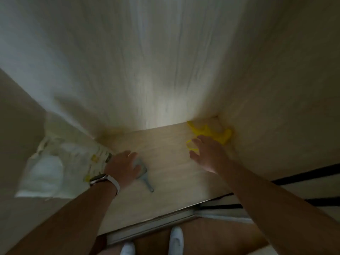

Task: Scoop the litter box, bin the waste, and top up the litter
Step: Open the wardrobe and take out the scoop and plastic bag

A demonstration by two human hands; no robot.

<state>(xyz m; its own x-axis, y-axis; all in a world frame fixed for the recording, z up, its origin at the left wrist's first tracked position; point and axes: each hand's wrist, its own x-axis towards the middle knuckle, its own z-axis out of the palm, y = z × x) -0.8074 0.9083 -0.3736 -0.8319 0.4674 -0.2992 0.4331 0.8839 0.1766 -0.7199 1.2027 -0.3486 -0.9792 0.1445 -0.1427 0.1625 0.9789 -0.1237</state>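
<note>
A grey litter scoop lies on the wooden floor of a closet, its handle pointing toward me. My left hand, with a watch on the wrist, rests over the scoop's head, fingers curled on it. My right hand hovers with fingers spread just in front of a crumpled yellow plastic bag in the back right corner; a bag loop lies by its fingertips. A white litter bag with yellow print leans at the left. The frame is blurred.
Pale wood-grain walls enclose the closet at the back and right. A sliding-door track runs along the front edge. My feet in white slippers stand just outside. A striped rug lies at the right.
</note>
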